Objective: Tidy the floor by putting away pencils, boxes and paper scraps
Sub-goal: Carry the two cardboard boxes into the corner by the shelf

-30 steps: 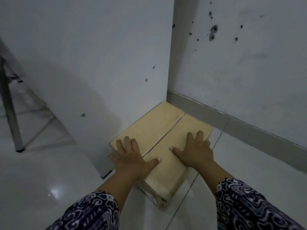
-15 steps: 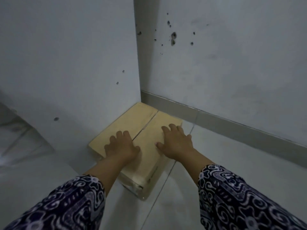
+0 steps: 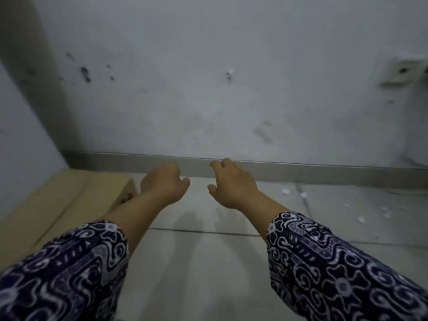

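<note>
A closed cardboard box (image 3: 58, 205) lies on the floor in the corner at the left, against the white panel. My left hand (image 3: 163, 184) hovers in the air just right of the box, fingers loosely curled, holding nothing. My right hand (image 3: 231, 181) hangs beside it over the tiles, also loosely curled and empty. Small white paper scraps (image 3: 286, 191) lie scattered on the floor at the right, near the skirting. No pencils are in view.
A grey wall with dark marks (image 3: 85, 74) stands straight ahead, with a grey skirting board (image 3: 324, 172) along its foot. A socket-like fitting (image 3: 403, 74) is on the wall at the far right. Pale floor tiles (image 3: 196, 262) stretch below my arms.
Both hands have lifted off the top of the cardboard box and moved right, over the bare tiles. The view has swung right, so the box now sits at the left edge.
</note>
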